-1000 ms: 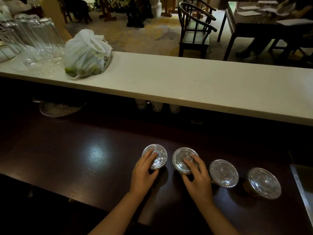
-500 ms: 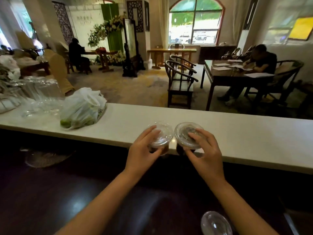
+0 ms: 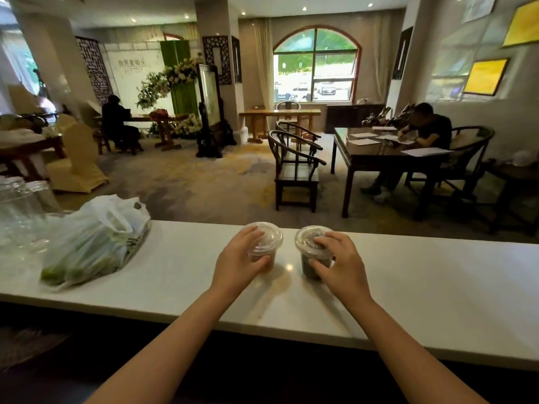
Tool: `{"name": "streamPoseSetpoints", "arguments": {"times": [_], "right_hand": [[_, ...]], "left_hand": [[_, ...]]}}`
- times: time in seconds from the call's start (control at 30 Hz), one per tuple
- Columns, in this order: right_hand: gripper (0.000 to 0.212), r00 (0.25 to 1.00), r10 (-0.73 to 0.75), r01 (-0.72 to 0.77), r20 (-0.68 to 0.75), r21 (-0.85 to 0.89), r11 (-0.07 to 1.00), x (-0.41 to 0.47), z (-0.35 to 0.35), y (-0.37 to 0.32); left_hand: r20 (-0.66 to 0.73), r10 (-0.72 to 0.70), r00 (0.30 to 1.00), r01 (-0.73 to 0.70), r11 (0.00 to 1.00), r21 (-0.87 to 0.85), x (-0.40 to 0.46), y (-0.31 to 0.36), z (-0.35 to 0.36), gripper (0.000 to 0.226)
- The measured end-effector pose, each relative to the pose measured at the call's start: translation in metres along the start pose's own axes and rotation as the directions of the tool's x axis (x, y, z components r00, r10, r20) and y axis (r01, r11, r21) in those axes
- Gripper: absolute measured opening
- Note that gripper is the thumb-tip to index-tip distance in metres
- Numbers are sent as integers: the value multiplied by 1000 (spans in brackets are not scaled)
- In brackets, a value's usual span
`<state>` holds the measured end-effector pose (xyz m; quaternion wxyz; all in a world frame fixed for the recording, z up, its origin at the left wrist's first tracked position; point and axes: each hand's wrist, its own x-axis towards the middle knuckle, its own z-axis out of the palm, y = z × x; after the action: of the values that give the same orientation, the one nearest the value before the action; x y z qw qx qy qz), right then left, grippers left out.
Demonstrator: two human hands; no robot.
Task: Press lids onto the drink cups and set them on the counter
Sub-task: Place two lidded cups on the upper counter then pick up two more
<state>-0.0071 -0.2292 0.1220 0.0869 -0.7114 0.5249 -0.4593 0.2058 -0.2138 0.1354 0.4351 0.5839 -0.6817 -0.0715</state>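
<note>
Two clear plastic drink cups with domed lids stand side by side on the white counter (image 3: 408, 287). My left hand (image 3: 236, 263) wraps the left cup (image 3: 267, 243), which holds a brownish drink. My right hand (image 3: 339, 263) grips the right cup (image 3: 309, 243), filled with a darker drink, fingers over its lid. Both cup bases appear to rest on the counter top. The other cups on the dark lower worktop are out of view.
A white plastic bag (image 3: 93, 240) of green fruit lies on the counter to the left, with upturned glasses (image 3: 20, 211) beyond it. Behind the counter is a room with wooden chairs (image 3: 294, 167), a table (image 3: 379, 153) and seated people.
Both hands lifted the two lidded cups from the dark lower worktop up and forward onto the white counter. The camera tilted up, so the remaining cups dropped out of view.
</note>
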Motion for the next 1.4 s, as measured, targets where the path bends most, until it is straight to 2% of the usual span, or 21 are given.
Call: {"name": "streamPoseSetpoints", "arguments": {"times": [0.3, 0.77, 0.93, 1.0, 1.1, 1.17, 1.23, 1.3, 1.4], "right_hand": [[48, 999, 8, -7, 32, -3, 1000, 5, 25, 11], [49, 997, 30, -28, 65, -42, 999, 3, 32, 5], [60, 991, 21, -6, 130, -116, 993, 1, 21, 3], [64, 992, 15, 9, 122, -196, 981, -3, 13, -1], [49, 994, -69, 93, 80, -351, 932, -18, -6, -16], [34, 982, -125, 177, 142, -458, 871, -34, -21, -33], [30, 965, -140, 237, 221, -513, 825, -56, -30, -48], [30, 956, -141, 264, 256, -546, 795, -85, -37, -60], [25, 963, -153, 255, 221, -568, 782, -139, -48, -61]], "left_hand": [[45, -43, 998, 43, 999, 5, 7, -21, 12, 54], [111, 3, 994, -13, 996, 84, 8, -25, 9, 53], [172, 23, 985, -49, 988, 146, 4, -25, 1, 59], [142, -22, 990, -13, 971, 239, 2, -20, -9, 63], [-32, -84, 996, 89, 948, 306, -11, -2, -28, 56], [-53, 26, 998, -4, 923, 384, -29, 13, -36, 40], [25, 162, 986, -157, 891, 425, -57, 27, -36, 28], [102, 238, 966, -259, 871, 418, -91, 41, -29, 27], [222, 262, 939, -329, 873, 361, -148, 56, -14, 38]]}}
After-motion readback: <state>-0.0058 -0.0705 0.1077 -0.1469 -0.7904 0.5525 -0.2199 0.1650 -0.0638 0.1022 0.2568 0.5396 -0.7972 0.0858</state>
